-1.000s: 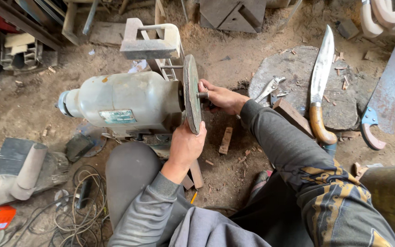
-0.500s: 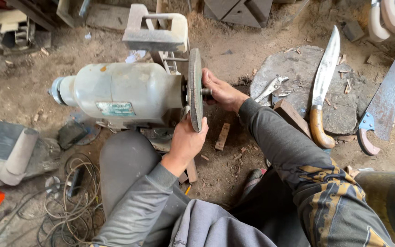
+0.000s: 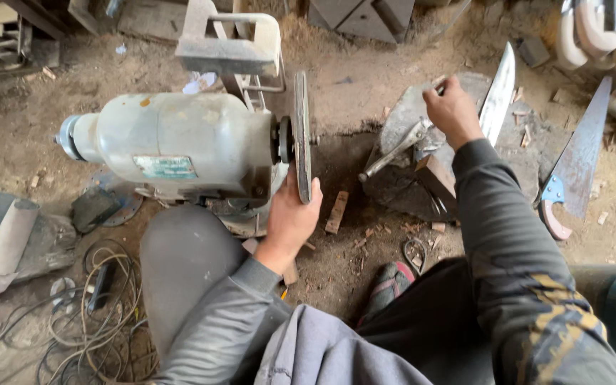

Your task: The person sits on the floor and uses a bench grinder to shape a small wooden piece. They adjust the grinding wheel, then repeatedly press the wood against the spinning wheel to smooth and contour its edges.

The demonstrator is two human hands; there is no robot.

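Seen from above, a person sits on a dirt floor [image 3: 365,93] in front of 1 pale grey bench grinder [image 3: 180,146] with 1 dark grinding wheel [image 3: 301,146] mounted edge-on at its right end. The left hand [image 3: 290,217] is cupped around the lower rim of the wheel, fingers curled against it and thumb alongside. The right hand [image 3: 452,108] is stretched away to 1 flat stone slab [image 3: 411,182] well right of the grinder, fingers closed around the upper end of 1 metal wrench [image 3: 397,148] lying across the slab. Just beside that hand, 1 long knife blade [image 3: 499,96] rests on the slab. Farther right, 1 hand saw [image 3: 579,157] with a red and blue handle lies on the floor. At lower left, 1 tangle of cables [image 3: 98,314] sits near the person's knee.
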